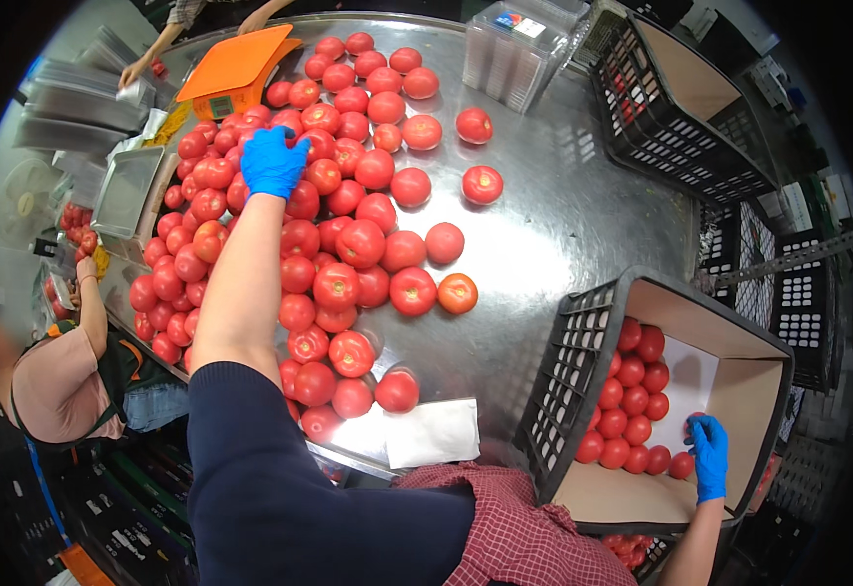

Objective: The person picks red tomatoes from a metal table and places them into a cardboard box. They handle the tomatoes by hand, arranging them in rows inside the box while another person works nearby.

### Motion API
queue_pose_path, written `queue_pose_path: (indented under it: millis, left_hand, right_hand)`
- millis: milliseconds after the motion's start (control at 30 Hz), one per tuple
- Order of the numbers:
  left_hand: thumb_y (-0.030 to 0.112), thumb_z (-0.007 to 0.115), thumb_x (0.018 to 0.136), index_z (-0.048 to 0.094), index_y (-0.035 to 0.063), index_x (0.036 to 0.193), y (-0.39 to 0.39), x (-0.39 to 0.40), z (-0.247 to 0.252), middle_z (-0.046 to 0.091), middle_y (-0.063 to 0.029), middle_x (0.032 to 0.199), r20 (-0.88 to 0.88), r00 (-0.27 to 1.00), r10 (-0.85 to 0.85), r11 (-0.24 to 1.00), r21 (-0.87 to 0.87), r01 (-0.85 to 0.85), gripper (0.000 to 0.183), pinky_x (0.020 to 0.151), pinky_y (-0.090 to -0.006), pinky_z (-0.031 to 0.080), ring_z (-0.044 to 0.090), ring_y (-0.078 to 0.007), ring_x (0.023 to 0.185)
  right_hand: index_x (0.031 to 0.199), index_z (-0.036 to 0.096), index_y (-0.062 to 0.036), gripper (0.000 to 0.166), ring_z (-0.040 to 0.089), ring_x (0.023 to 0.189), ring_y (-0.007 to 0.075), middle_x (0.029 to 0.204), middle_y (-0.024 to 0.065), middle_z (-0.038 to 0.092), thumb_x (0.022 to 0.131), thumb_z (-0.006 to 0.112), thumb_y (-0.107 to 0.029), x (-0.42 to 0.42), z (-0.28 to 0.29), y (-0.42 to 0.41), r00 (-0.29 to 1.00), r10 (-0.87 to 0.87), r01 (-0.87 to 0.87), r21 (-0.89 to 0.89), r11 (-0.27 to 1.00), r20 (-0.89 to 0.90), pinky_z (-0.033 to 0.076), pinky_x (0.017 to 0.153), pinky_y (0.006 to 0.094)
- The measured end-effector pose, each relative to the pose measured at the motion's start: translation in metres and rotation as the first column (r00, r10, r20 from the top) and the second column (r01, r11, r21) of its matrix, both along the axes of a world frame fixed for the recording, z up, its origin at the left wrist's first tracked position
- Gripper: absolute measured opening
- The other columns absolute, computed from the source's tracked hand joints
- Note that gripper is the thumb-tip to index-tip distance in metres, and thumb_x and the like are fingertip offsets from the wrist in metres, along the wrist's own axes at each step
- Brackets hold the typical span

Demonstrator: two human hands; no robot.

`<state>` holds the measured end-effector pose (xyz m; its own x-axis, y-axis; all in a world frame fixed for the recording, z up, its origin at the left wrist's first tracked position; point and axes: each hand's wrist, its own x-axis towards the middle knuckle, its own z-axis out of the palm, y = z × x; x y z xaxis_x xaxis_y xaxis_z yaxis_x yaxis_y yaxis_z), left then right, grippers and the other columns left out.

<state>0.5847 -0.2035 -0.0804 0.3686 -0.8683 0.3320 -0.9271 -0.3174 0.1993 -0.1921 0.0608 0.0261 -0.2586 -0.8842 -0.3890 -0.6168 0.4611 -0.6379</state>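
My left hand (pixel 272 162), in a blue glove, reaches over the heap of red tomatoes (pixel 360 242) on the steel table. Its fingers curl down among the tomatoes near the orange scale, and its fingertips are hidden, so I cannot tell whether it grips one. Inside the black plastic crate (pixel 573 366) at the lower right is my right hand (pixel 710 458), also gloved in blue. Its fingers pinch a tomato (pixel 693 420), mostly covered by the glove. Several packed tomatoes (pixel 634 399) lie in rows along the crate's left side, on a cardboard and paper lining.
An orange scale (pixel 232 66) stands at the table's far left. Stacked clear plastic containers (pixel 514 55) and another black crate (pixel 679 110) are at the back right. A white paper (pixel 432 432) lies by the front edge. A co-worker (pixel 60 373) stands left; another person's hand (pixel 133 71) is beyond.
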Motion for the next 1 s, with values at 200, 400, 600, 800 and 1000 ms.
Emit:
queue_pose_path:
  millis: [200,400,600,800,1000]
  left_hand:
    - [0.075,0.064,0.068,0.069,0.0116,0.115,-0.007,-0.017,0.006,0.055,-0.0204,0.127,0.049,0.977,0.209,0.914,0.346,-0.213,0.079,0.091,-0.0483,0.050,0.056,-0.0386,0.115]
    - [0.075,0.069,0.062,0.070,0.0167,0.113,-0.021,-0.031,0.004,0.059,-0.0181,0.123,-0.039,0.984,0.176,0.926,0.345,-0.152,0.078,0.090,-0.0463,0.051,0.059,-0.0369,0.109]
    - [0.064,0.075,0.064,0.068,0.0166,0.113,-0.013,-0.033,-0.009,0.070,-0.0127,0.105,-0.155,0.987,0.048,0.996,0.079,-0.036,0.069,0.083,-0.0431,0.053,0.067,-0.0307,0.099]
    - [0.053,0.078,0.066,0.067,0.0131,0.109,-0.015,-0.040,-0.023,0.071,-0.0129,0.100,-0.170,0.985,-0.015,0.996,-0.085,0.000,0.060,0.082,-0.0420,0.051,0.067,-0.0314,0.095]
    - [0.043,0.081,0.068,0.066,0.0102,0.110,-0.002,-0.068,-0.007,0.068,-0.0146,0.093,-0.133,0.970,-0.202,0.956,-0.243,0.166,0.055,0.082,-0.0431,0.049,0.064,-0.0334,0.088]
  right_hand:
    - [0.100,0.064,-0.0007,0.019,0.059,0.065,0.0125,0.081,0.0057,0.063,0.095,0.057,-0.018,-0.001,-0.001,-0.001,0.999,-0.028,0.030,0.063,0.998,-0.038,0.045,0.055,0.0232]
    - [0.099,0.065,-0.0007,0.019,0.060,0.062,0.0126,0.078,0.0062,0.064,0.095,0.057,-0.018,-0.006,-0.002,0.000,0.997,-0.045,0.049,0.067,0.997,-0.058,0.045,0.054,0.0235]
    - [0.099,0.065,-0.0006,0.020,0.060,0.060,0.0126,0.077,0.0070,0.065,0.095,0.057,-0.018,-0.015,-0.009,0.003,0.994,-0.071,0.079,0.092,0.993,-0.085,0.045,0.052,0.0239]
    - [0.100,0.065,-0.0005,0.020,0.060,0.061,0.0126,0.078,0.0071,0.065,0.095,0.057,-0.019,-0.015,-0.008,0.002,0.996,-0.059,0.065,0.099,0.993,-0.061,0.045,0.053,0.0239]
    - [0.095,0.064,-0.0034,0.018,0.059,0.061,0.0119,0.077,0.0051,0.065,0.095,0.057,-0.020,-0.007,-0.002,0.001,0.998,-0.049,0.051,0.051,0.997,-0.045,0.045,0.053,0.0233]
